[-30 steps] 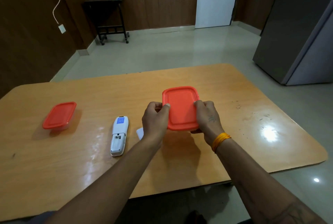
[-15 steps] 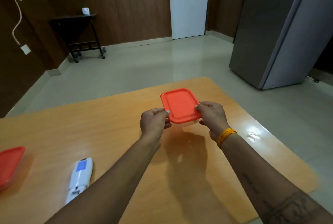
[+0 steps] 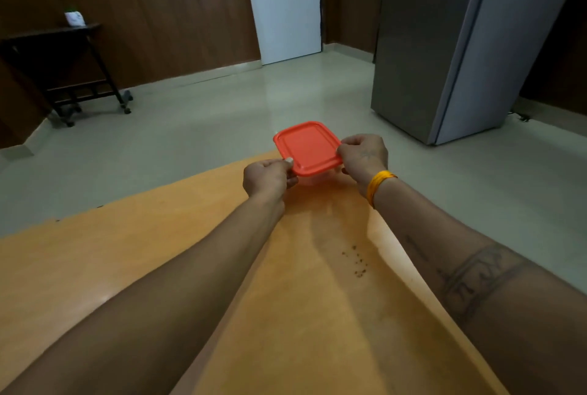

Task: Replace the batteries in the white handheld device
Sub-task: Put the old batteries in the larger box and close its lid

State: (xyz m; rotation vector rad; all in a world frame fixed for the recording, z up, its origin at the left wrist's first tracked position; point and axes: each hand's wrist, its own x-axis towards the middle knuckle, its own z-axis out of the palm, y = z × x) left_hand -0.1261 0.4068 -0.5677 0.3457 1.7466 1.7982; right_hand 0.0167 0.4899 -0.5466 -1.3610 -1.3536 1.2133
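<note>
White handheld device? Out of shot right now, so its spot can't be told. Both arms stretch out over the orange table [image 3: 133, 270] toward its far edge. Left hand [image 3: 268, 177] pinches the near-left rim of the red-lidded container [image 3: 306, 148], and right hand [image 3: 363, 154], yellow wristband [image 3: 378, 183] on show, clamps the right rim. Container sits between them, lid on. Grey refrigerator [image 3: 444, 45] stands far right, white door [image 3: 286, 4] beyond.
</note>
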